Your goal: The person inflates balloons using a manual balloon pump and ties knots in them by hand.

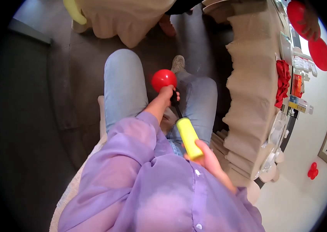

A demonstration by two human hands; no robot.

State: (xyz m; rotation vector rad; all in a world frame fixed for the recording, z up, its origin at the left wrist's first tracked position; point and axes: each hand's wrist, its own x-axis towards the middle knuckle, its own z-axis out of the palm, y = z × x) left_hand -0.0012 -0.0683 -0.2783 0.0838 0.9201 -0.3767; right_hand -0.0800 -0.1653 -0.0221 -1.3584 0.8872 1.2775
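The red balloon point(164, 79) sits just above the knuckles of the left hand point(167, 92), out over the gap between the knees, its neck end down against that hand. The left fingers are closed around the black end point(174, 97) of the hand pump, and seem to pinch the balloon's neck there too, though the grip hides the exact join. The right fingers wrap the lower part of the yellow barrel point(188, 135), closed with no gap that shows; the hand point(206, 154) is a little blurred. A thin black rod point(178, 111) runs between the black end and the barrel, and the whole pump slants across the thigh.

The balloon looks taut and glossy, so it should be very light and springy, easy to dent and quick to burst on a nail or a sharp edge. Its neck, soft and stretchy, is the place to take hold, pinched firmly around the nozzle, since the round skin gives poor purchase. The barrel looks like smooth, stiff, light plastic that could turn or slip in a damp palm; a full wrap suits it, kept in line with the rod, which looks like the part likeliest to bend
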